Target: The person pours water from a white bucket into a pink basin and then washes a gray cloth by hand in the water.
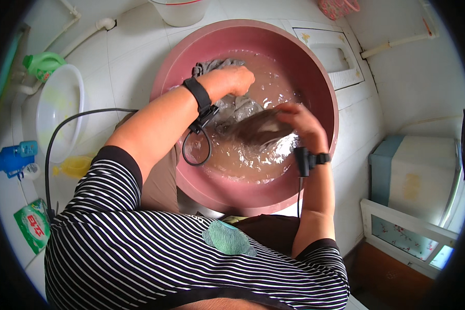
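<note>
A large round pink plastic tub [252,199] stands before me, partly filled with murky brown water [232,164]. My left hand [236,79] is curled into a fist above the water, beside a bunched grey cloth [219,66]. The fist hides whatever its fingers may hold. Below it, a paler grey cloth [248,108] lies half under water. At the right side of the tub, my right hand [304,120] grips the edge of a dark wet cloth [263,130], which is blurred by motion. Both wrists wear black straps with small cabled devices.
To the left are a white basin [60,112], a green detergent bottle [44,64], a blue container [15,159] and a green packet [33,224]. A squat toilet [331,58] lies behind right. A bucket [180,11] stands at the back. A black cable [77,116] loops at my left.
</note>
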Demonstrator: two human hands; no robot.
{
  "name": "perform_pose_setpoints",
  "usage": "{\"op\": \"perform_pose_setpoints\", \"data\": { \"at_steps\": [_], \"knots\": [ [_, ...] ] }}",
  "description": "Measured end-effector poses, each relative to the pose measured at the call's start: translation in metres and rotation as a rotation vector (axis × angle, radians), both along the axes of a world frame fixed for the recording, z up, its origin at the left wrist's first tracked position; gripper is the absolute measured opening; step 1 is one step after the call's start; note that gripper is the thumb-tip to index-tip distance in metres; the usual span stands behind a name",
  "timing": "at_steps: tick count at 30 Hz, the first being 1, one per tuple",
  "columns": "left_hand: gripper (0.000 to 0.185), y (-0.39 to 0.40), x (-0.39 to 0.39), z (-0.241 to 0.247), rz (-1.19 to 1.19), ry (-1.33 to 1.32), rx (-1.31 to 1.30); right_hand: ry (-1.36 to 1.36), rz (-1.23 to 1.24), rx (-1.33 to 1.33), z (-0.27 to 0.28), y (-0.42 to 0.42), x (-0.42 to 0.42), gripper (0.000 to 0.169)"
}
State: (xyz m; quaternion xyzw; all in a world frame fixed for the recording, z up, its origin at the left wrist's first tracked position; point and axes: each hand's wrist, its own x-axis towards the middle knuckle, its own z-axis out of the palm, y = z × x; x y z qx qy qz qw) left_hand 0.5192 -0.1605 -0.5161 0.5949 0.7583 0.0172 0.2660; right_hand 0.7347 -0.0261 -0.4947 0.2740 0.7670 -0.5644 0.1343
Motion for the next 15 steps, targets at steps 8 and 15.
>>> {"op": "perform_pose_setpoints", "data": {
  "at_steps": [8, 15],
  "knots": [
    [0.032, -0.010, -0.013, 0.031, 0.100, -0.122, 0.077, 0.292, 0.016, 0.247, 0.162, -0.019, 0.027, 0.019],
    [0.034, -0.009, -0.012, 0.035, 0.080, -0.075, 0.065, -0.067, 0.067, 0.057, 0.059, -0.001, -0.003, 0.024]
  ]
}}
